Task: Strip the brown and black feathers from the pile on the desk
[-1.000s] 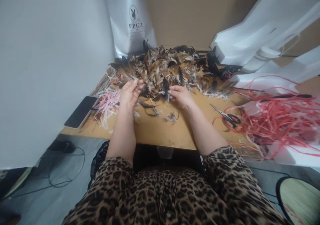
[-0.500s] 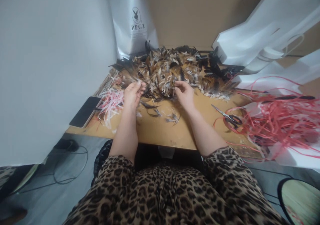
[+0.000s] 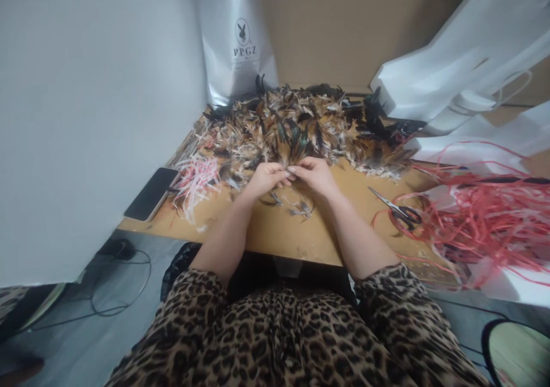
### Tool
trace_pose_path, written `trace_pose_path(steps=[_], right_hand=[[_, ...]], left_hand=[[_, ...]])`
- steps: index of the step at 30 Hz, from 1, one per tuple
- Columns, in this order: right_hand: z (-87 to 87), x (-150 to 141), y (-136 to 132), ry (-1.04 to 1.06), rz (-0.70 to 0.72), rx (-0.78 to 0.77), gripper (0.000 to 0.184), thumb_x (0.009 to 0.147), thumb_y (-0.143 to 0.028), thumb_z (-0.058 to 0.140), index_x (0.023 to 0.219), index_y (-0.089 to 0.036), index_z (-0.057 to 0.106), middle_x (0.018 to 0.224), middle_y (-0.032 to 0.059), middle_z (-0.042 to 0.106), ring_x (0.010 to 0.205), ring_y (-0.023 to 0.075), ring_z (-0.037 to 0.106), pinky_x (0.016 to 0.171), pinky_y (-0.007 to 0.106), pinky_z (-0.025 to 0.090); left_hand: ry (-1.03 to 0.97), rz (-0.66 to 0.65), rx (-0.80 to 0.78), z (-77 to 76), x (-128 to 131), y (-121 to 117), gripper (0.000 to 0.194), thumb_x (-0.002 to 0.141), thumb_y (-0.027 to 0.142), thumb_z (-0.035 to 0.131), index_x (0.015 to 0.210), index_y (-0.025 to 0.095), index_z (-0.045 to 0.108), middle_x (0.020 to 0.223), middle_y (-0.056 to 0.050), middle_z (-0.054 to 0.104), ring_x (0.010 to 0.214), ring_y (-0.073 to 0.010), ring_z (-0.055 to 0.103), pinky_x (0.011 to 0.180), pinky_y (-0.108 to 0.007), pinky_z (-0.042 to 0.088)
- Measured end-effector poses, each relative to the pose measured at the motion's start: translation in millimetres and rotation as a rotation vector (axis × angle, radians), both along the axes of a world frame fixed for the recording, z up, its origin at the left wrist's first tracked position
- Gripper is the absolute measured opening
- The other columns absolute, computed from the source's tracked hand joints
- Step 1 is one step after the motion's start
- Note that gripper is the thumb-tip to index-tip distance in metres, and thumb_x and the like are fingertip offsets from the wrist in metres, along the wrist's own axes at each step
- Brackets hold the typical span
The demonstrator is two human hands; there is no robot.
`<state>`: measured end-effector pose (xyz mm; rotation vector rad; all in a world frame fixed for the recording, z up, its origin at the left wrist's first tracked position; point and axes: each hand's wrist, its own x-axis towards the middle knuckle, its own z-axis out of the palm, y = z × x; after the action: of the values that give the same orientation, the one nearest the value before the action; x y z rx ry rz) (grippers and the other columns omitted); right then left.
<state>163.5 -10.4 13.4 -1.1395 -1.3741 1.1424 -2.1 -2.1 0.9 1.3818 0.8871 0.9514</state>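
Note:
A small bunch of feathers (image 3: 290,141), brown at the base and dark green-black at the tips, stands fanned out above my fingers. My left hand (image 3: 268,179) pinches it low down, thumb against fingers. From the other side, my right hand (image 3: 315,175) pinches the same bunch, and the thumbs nearly meet. The quill ends are hidden by my fingertips. Just behind lies a wide heap of brown, black and cream feathers (image 3: 335,115). A few loose feathers (image 3: 303,206) rest on the wooden table (image 3: 292,238) below my hands.
Scissors (image 3: 397,208) and a tangle of red strips (image 3: 494,215) lie at the right. To the left are pink and white strips (image 3: 197,178) and a phone (image 3: 151,193). A silver bag (image 3: 240,60) stands behind; a white panel (image 3: 103,118) borders the left side.
My hands have come together from being apart over the heap. Feathers from the left hand now stand upright between both hands. The view has shifted slightly.

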Motion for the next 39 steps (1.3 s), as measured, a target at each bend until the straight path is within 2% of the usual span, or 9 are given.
trace_pose_path(steps=[5,9,20,26,30,34,37,39], right_hand=[[-4.2,-1,3,-0.075,-0.067,0.013,0.027,0.062,-0.039,0.075,0.060,-0.015,0.064,0.055,-0.0019,0.061,0.050,0.0081,0.047,0.052,0.023,0.037],[-6.3,-2,4,-0.044,-0.062,-0.007,0.025,0.064,-0.039,0.073,0.062,-0.014,0.065,0.058,-0.0001,0.063,0.052,0.0092,0.051,0.054,0.023,0.039],[-5.2,-3,4,-0.009,-0.087,-0.002,0.026,0.061,-0.040,0.074,0.059,-0.016,0.063,0.056,-0.0008,0.061,0.052,0.0098,0.049,0.054,0.025,0.040],[-3.9,-2,3,-0.001,-0.077,-0.019,0.026,0.061,-0.039,0.074,0.059,-0.016,0.063,0.056,0.0002,0.061,0.053,0.0112,0.051,0.056,0.027,0.041],[-7.8,0,6,-0.035,-0.053,0.029,0.025,0.062,-0.039,0.072,0.060,-0.016,0.064,0.056,-0.0011,0.059,0.052,0.0102,0.049,0.055,0.026,0.040],[-17.5,2,11,-0.131,-0.070,0.146,0.024,0.065,-0.038,0.070,0.060,-0.016,0.062,0.058,-0.0012,0.058,0.054,0.0097,0.047,0.053,0.024,0.038],[-22.3,0,13,-0.140,-0.136,0.181,0.026,0.066,-0.040,0.071,0.060,-0.016,0.061,0.061,-0.0001,0.059,0.056,0.0106,0.050,0.054,0.025,0.040],[-22.5,-4,12,-0.093,-0.149,0.193,0.025,0.067,-0.041,0.071,0.069,-0.017,0.064,0.064,0.0000,0.061,0.057,0.0109,0.052,0.056,0.025,0.043]], left_hand=[[-0.015,-0.044,0.001,-5.2,3,2,0.019,0.073,0.031,0.068,0.074,0.012,0.070,0.073,-0.008,0.071,0.055,-0.0088,0.060,0.053,-0.021,0.046],[-0.001,0.017,-0.015,-7.8,5,3,0.017,0.072,0.028,0.069,0.076,0.011,0.070,0.071,-0.008,0.071,0.059,-0.0101,0.063,0.054,-0.021,0.047],[-0.012,0.024,-0.014,-5.1,10,0,0.024,0.073,0.034,0.068,0.075,0.010,0.070,0.070,-0.007,0.070,0.057,-0.0091,0.062,0.054,-0.019,0.047],[-0.055,0.052,-0.060,-3.7,12,-2,0.021,0.072,0.029,0.069,0.080,0.009,0.070,0.076,-0.009,0.072,0.065,-0.0119,0.066,0.056,-0.020,0.049],[-0.049,0.043,-0.106,-5.4,13,-3,0.017,0.075,0.024,0.064,0.078,0.009,0.070,0.078,-0.009,0.072,0.062,-0.0104,0.065,0.056,-0.019,0.047],[-0.019,0.067,-0.119,-7.8,15,-2,0.013,0.075,0.020,0.063,0.075,0.009,0.070,0.073,-0.008,0.072,0.060,-0.0099,0.064,0.058,-0.021,0.048],[-0.049,0.086,-0.127,-6.3,14,-1,0.012,0.074,0.021,0.066,0.072,0.010,0.069,0.070,-0.007,0.071,0.059,-0.0097,0.063,0.060,-0.022,0.048],[-0.111,0.123,-0.159,-4.7,12,0,0.014,0.074,0.024,0.068,0.073,0.010,0.069,0.069,-0.006,0.070,0.060,-0.0097,0.063,0.060,-0.021,0.048]])
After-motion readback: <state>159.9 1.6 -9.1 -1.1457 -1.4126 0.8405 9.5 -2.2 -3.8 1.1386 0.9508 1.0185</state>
